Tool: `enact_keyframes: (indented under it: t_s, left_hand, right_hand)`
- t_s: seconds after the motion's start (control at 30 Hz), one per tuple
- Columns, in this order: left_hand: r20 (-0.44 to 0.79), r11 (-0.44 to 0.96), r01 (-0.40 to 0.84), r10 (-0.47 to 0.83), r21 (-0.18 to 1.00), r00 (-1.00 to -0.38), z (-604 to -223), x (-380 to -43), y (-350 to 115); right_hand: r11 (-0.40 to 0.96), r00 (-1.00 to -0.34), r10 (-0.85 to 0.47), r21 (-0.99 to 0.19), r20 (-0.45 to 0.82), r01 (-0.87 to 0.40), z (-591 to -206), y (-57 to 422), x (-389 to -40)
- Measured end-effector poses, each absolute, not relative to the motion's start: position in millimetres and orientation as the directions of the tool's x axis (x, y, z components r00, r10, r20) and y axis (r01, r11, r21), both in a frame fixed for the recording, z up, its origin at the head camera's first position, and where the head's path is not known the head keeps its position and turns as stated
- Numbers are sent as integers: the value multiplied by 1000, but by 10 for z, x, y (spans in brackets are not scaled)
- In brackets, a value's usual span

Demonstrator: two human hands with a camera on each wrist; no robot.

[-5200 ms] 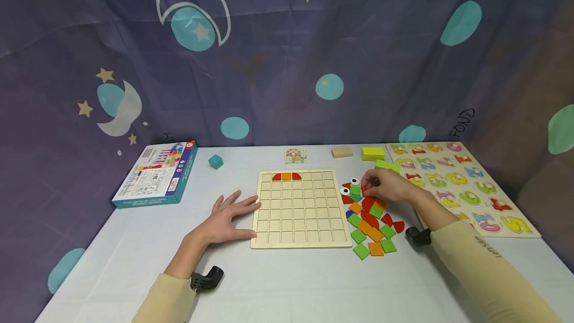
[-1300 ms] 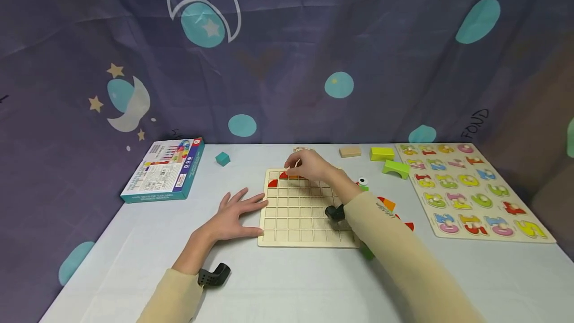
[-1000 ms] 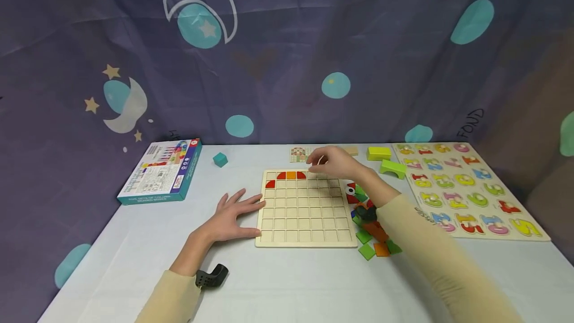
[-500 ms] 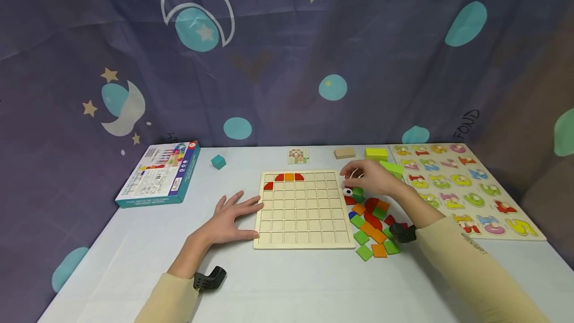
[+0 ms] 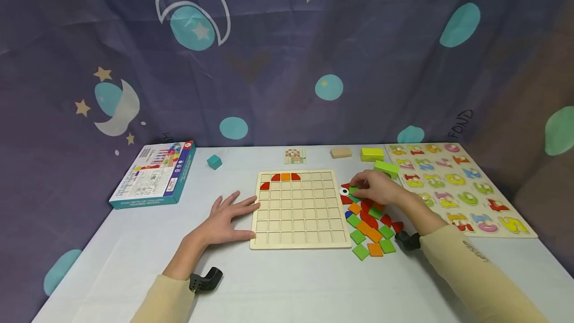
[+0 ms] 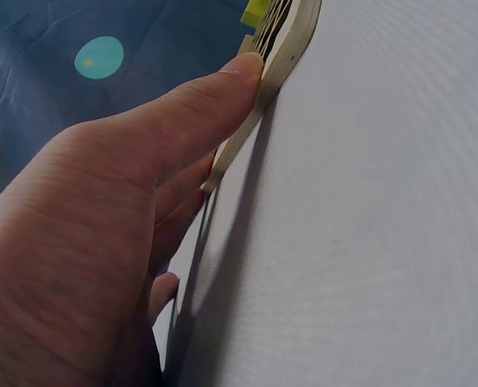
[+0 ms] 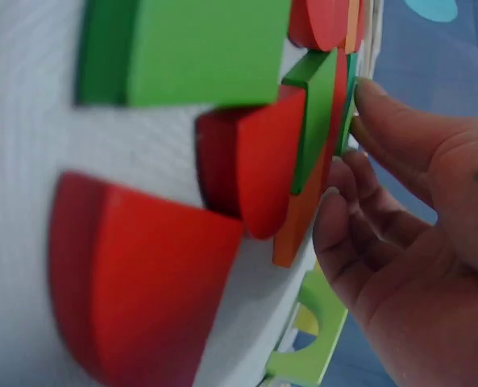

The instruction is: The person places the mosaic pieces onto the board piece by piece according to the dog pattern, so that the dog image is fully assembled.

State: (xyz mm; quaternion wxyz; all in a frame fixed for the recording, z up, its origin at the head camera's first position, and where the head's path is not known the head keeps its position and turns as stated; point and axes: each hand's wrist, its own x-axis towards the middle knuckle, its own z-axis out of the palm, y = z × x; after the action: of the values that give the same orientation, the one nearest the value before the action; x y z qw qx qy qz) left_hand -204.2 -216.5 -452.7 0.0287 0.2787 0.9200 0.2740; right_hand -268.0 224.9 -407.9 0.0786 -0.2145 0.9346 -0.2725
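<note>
Labels and pose, with the grid board [image 5: 298,208] as landmark. On the near side of the box [image 5: 152,173], left of the board, I can read "FIVE SETS OF COLUMN"; its remaining print is too small for me. The curtain [image 5: 269,98] behind the board bears "FOND" in black handwriting toward the right, and letters I cannot make out just above the box. The number puzzle [image 5: 457,189], right of the board, shows coloured digits, among them a yellow 5 at its near right corner. Lettering on the right sleeve [image 5: 475,273] is illegible to me.

The left hand [image 5: 226,221] lies at the board's left edge, fingers spread, thumb touching the rim, with nothing gripped. The right hand [image 5: 376,187] reaches over the far end of the tile pile [image 5: 369,231], just right of the board; its fingers bend toward the thumb, tips at a green tile [image 7: 346,105]. I cannot tell whether it has hold of that tile.

In the board's far row sit a red tile [image 5: 275,177], an orange tile [image 5: 285,177] and another red one; a further red one occupies the second row's leftmost cell. Beyond the board stands a picture card [image 5: 295,156]; beyond its right corner, a yellow block [image 5: 372,154].
</note>
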Motion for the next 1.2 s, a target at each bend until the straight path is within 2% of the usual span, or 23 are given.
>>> enact_keyframes:
  t_s: [0.5, 0.7, 0.8, 1.2]
  left_hand:
    - [102, 693, 496, 527, 523, -844, -4531, -2033, -2169]
    - [111, 693, 509, 535, 510, -838, -4521, -2024, -2173]
    - [113, 696, 519, 541, 495, -833, -4519, -2013, -2174]
    - [123, 698, 535, 550, 476, -826, -4521, -1997, -2169]
  right_hand:
    - [765, -897, -439, -542, -45, -348, -4111, 2208, -2715]
    - [762, -906, -418, -570, -71, -307, -4011, 2205, -2724]
    - [746, -905, -423, -584, -46, -320, -3940, 2168, -2744]
    - [596, -848, -528, -689, 51, -413, -3844, 1551, -2856]
